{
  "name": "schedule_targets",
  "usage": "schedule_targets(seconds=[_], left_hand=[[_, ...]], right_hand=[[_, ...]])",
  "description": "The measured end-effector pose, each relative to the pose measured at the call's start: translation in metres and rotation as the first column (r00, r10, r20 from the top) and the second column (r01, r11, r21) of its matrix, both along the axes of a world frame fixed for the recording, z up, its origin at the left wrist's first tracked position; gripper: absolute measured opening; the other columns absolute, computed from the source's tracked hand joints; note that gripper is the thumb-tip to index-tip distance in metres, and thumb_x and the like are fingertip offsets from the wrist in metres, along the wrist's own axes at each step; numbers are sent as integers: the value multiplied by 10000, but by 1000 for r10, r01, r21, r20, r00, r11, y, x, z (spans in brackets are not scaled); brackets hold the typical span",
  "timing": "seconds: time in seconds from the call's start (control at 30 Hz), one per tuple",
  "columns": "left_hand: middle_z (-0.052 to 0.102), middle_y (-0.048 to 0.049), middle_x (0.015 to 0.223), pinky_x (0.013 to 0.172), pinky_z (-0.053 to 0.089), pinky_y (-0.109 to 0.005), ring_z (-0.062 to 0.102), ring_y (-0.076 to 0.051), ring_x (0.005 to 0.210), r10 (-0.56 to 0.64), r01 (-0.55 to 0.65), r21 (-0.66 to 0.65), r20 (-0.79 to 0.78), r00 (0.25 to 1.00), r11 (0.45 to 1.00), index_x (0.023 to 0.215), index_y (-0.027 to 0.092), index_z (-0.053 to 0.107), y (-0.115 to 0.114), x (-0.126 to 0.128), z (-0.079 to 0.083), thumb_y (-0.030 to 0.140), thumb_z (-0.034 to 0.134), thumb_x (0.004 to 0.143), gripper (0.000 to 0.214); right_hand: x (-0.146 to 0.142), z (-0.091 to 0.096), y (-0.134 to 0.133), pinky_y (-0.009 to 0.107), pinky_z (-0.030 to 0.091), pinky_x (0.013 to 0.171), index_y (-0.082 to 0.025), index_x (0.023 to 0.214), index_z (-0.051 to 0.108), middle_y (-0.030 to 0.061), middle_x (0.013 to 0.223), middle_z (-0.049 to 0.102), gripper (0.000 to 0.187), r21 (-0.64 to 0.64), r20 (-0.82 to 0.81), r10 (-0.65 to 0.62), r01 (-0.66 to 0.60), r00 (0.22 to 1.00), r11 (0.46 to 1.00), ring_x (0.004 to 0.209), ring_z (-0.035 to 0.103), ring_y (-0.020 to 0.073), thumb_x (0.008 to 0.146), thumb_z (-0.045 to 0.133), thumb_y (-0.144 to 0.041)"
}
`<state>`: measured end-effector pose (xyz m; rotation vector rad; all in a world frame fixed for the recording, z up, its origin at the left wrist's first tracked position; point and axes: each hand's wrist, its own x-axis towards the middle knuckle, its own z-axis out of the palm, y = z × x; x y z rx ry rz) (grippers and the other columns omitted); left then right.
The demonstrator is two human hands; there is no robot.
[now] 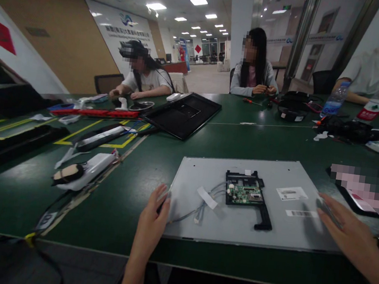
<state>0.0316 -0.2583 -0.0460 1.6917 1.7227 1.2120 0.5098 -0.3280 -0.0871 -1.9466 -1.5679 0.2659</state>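
A flat grey display panel [199, 176] lies back side up on the green table in front of me. On its back sits a green circuit board [243, 193] in a black plastic bracket [265, 219]. Thin grey cables [185, 216] run from the board toward the left edge, partly under a strip of white tape [207, 197]. My left hand [151, 218] is closed at the panel's left edge, thumb and fingers around it. At the right edge my right hand [347, 230] grips the panel; some of its fingers are hidden.
Beyond the panel lies a black monitor frame [186, 113]. On the left are a white device [88, 170] with a cable and a red strip [95, 112]. A phone [361, 190] rests at right, with bottles [334, 100] behind it. Several people sit around the table.
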Motion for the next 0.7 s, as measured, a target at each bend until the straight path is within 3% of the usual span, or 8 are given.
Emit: schedule_targets(seconds=[0.2,0.3,0.43,0.7], left_hand=[[523,-183,1393,977,501,-463,611,-293,1172,57,-53,43,-105,993,998,1370,161,463,0,5,-1,402,509,885,543],[549,-187,1352,1012,472,-480,597,-296,1186,94,-61,159,-207,974,985,1324,142,507,-1,10,1,363,514,888,489],[562,-182,1324,1104,372,-508,493,-307,1288,242,-105,371,-347,906,923,1261,125,557,-6,16,12,316,505,901,411],[545,-179,1323,1092,383,-480,495,-299,1271,381,-221,481,-265,886,848,1299,129,528,-15,14,16,313,536,902,437]], right_hand=[[-3,0,3,574,402,1057,-142,1353,530,183,1392,550,638,21,14,1,-1,1000,1000,1273,517,380,891,404,-564],[-6,1,2,581,403,1054,-153,1358,516,180,1391,550,628,21,30,5,-6,1000,1000,1277,515,378,900,389,-564],[-11,0,2,574,385,1076,-148,1363,503,181,1405,536,626,25,45,17,-18,999,1000,1292,503,373,913,377,-565],[-24,-3,3,552,395,1084,-163,1401,464,166,1440,507,619,2,104,111,-112,988,994,1322,478,349,929,407,-560]])
